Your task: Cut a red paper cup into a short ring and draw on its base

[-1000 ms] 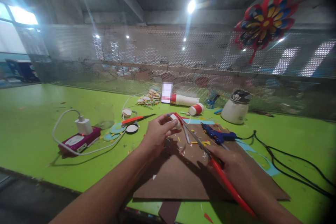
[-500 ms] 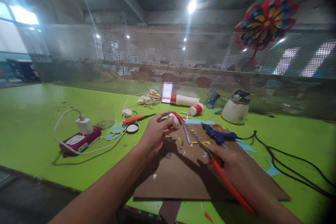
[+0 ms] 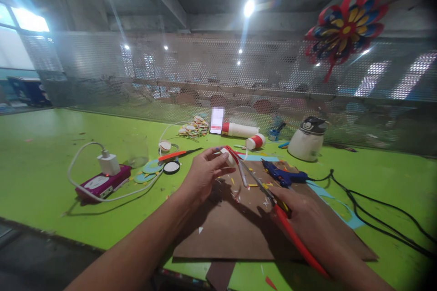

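My left hand (image 3: 206, 170) pinches a small white and red paper cup piece (image 3: 231, 156) above the brown board. With my right hand (image 3: 300, 218) I grip red-handled scissors (image 3: 261, 185), their blades reaching up to the cup piece's edge. The brown board (image 3: 218, 232) lies under both hands, scattered with paper scraps. A blue glue gun (image 3: 285, 175) rests on it just beyond my right hand. Whether the blades are biting into the paper is too small to tell.
On the left stand a purple power strip (image 3: 102, 183) with a white charger and a clear jar (image 3: 136, 150). An orange cutter (image 3: 175, 156) lies near paper discs. Behind are a phone (image 3: 216, 120), stacked cups (image 3: 242, 130) and a white pot (image 3: 306, 142). Black cord (image 3: 362, 204) trails right.
The cup piece has turned slightly in my left hand, and its fingers have shifted a little. The scissors stay at its edge.
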The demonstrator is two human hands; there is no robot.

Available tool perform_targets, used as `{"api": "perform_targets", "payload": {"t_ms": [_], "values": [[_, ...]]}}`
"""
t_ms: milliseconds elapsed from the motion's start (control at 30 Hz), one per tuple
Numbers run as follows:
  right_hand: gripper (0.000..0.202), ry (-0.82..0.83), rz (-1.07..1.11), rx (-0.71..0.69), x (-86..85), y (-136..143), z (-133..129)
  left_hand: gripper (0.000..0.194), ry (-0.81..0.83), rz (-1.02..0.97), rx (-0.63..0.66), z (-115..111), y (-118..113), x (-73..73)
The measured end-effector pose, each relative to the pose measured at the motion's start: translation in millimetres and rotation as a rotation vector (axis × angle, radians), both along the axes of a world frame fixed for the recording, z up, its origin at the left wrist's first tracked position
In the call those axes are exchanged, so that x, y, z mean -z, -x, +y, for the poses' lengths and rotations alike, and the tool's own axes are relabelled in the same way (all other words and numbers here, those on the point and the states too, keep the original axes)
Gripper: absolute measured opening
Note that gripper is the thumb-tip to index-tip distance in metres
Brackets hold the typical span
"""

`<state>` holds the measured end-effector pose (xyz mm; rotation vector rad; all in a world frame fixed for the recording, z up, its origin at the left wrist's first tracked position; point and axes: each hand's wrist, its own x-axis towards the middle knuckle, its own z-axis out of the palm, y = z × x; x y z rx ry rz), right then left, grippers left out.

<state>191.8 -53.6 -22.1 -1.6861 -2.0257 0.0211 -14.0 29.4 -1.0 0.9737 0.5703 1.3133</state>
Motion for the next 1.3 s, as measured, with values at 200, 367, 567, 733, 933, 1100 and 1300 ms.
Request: {"api": "perform_targets", "payload": {"t_ms": [200,367,567,733,933,1100,1300], "values": [[0.037,0.028,0.027,-0.017,-2.3,0.3,-1.3,0.02,-0.002,0.005,0.007,-0.3,0.6,-0.6],[0.038,0.022,0.07,-0.04,-5.4,2.0,-2.5,0.018,0.006,0.008,0.018,-1.9,0.8,-2.3],[0.037,0.015,0.124,-0.053,-8.2,4.9,-5.9,0.017,-0.007,-0.004,0.033,-0.3,0.4,-1.4],[0.037,0.042,0.132,-0.056,-8.5,3.7,-5.9,0.019,0.008,-0.006,0.028,0.2,0.6,0.6],[0.035,0.036,0.084,-0.065,-8.8,3.3,-5.1,0.021,0.006,0.004,0.03,0.1,1.2,-0.5],[0.035,0.033,0.051,-0.049,-3.1,2.4,-1.1,0.022,0.026,0.009,0.011,1.0,0.8,-1.0],[0.036,0.047,0.07,-0.059,0.2,0.1,-0.1,0.025,0.011,0.008,-0.014,-0.7,-1.0,-0.3]]}}
